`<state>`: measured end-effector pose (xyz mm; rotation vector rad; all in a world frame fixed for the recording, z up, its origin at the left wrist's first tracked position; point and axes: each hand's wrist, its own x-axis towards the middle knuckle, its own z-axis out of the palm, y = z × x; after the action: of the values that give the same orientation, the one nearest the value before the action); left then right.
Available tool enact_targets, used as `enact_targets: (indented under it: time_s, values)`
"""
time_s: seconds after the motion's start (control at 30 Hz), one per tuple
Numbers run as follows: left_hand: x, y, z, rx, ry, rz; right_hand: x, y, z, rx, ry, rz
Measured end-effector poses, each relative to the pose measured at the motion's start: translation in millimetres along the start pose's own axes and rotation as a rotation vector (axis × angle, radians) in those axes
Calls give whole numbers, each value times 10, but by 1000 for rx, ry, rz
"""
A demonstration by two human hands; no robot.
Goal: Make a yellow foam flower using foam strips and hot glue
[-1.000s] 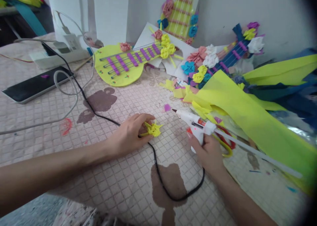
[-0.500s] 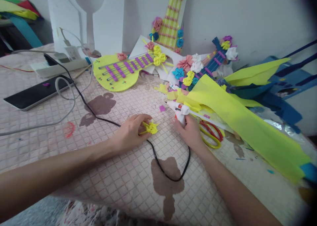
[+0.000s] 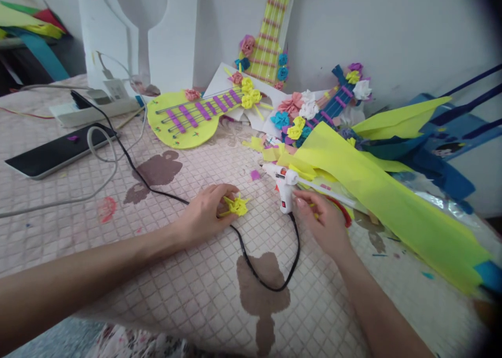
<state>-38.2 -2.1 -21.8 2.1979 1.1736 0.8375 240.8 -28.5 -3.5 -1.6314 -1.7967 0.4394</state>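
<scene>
My left hand is closed on a small yellow crepe-paper flower, its pointed petals sticking out past the fingertips. A white hot glue gun lies on the table with its nozzle toward the upper left and a glue stick out of its back. Just right of its handle is my right hand, off the glue gun, with thumb and fingers apart. It hovers over scissors with red and yellow handles, which it largely covers; whether it touches them I cannot make out.
A black cord loops from the glue gun toward a power strip at the left. A tablet-like black slab lies there. A yellow paper guitar, a blue one and a long yellow strip occupy the back and right.
My right hand has let go of the glue gun and shifted right, over the scissors. The glue gun now lies on the table. My left hand keeps the flower in nearly the same place.
</scene>
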Motion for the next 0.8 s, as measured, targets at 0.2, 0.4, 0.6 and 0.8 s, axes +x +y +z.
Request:
enact_targets:
  time_s: [0.2, 0.4, 0.6, 0.8]
  values:
    - [10, -22, 7, 17, 13, 15, 47, 193, -364, -213, -21, 49]
    - [14, -13, 9, 48, 22, 16, 28, 217, -342, -474, -171, -5]
    - [21, 28, -10, 51, 3, -2, -21, 244, -195, -633, -124, -54]
    - [19, 12, 2, 41, 3, 1, -24, 200, -238, -677, -148, -41]
